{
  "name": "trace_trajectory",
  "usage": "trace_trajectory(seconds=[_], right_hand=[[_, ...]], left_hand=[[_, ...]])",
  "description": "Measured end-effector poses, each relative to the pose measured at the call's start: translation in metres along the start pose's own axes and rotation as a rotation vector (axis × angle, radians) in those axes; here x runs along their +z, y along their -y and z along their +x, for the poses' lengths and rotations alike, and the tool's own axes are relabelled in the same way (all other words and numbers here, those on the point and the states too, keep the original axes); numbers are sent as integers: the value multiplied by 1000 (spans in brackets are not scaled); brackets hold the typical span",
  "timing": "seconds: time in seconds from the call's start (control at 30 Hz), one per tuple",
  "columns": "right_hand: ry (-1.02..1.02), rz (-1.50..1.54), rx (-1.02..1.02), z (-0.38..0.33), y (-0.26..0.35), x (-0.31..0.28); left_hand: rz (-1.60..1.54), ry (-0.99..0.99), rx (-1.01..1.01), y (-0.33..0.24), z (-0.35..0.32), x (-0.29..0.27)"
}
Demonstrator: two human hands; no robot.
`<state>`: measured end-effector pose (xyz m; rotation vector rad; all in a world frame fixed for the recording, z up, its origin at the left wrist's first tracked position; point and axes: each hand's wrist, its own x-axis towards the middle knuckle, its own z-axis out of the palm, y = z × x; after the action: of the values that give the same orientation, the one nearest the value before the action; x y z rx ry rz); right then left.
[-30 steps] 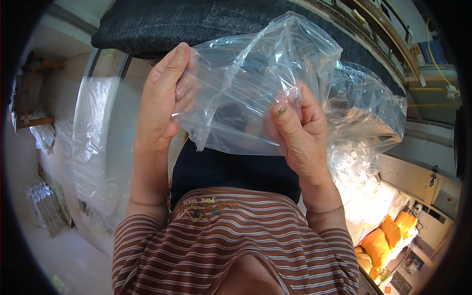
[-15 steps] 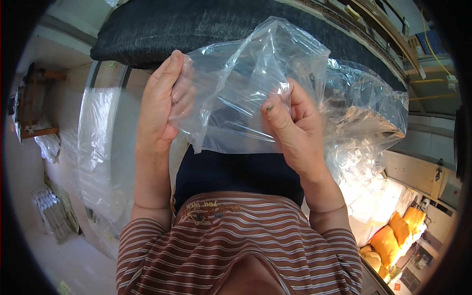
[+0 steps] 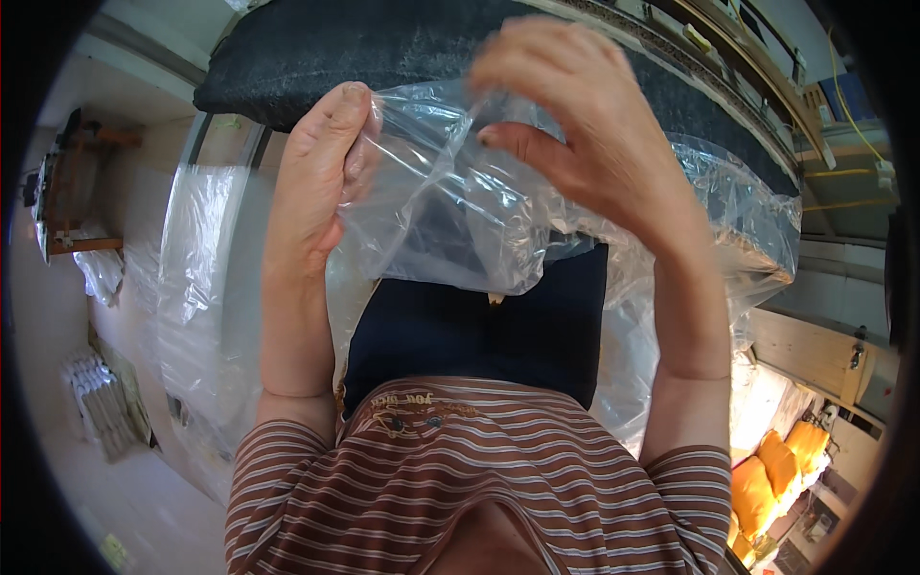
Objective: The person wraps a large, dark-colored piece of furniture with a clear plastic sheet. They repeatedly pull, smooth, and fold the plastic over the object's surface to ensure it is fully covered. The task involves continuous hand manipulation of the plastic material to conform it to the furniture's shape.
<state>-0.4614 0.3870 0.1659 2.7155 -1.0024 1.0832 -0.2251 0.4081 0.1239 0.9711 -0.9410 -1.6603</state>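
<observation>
A clear plastic bag (image 3: 446, 225), thin and creased, hangs in front of my dark trousers. My left hand (image 3: 321, 163) is closed on its left edge, thumb pressed against the fingers; those fingers show through the film. Over the bag's upper right part is my right hand (image 3: 599, 139), its thumb held apart from the fingers. Motion smears those fingertips, and no film shows pinched between them. Part of the bag lies hidden behind this hand.
A long dark padded surface (image 3: 383, 57) runs along the far side. More clear plastic film (image 3: 738, 211) drapes over its right end. Plastic-covered panels (image 3: 196, 287) stand at the left. Orange-yellow bundles (image 3: 776, 470) lie at the lower right, near a wooden board (image 3: 805, 335).
My right hand has let go of the bag and risen up and away from me, its fingers spreading. The bag's raised peak has dropped. My left hand keeps its hold.
</observation>
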Motion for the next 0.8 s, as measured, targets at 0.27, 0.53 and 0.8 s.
trace_trajectory(seconds=[0.27, 0.53, 0.8], right_hand=[[162, 192, 221, 1, -17, -13], [214, 95, -20, -14, -28, 34], [352, 363, 229, -18, -40, 27]], left_hand=[[1194, -205, 746, 10, -38, 13], [1036, -243, 391, 31, -75, 1], [1018, -79, 288, 85, -88, -61]])
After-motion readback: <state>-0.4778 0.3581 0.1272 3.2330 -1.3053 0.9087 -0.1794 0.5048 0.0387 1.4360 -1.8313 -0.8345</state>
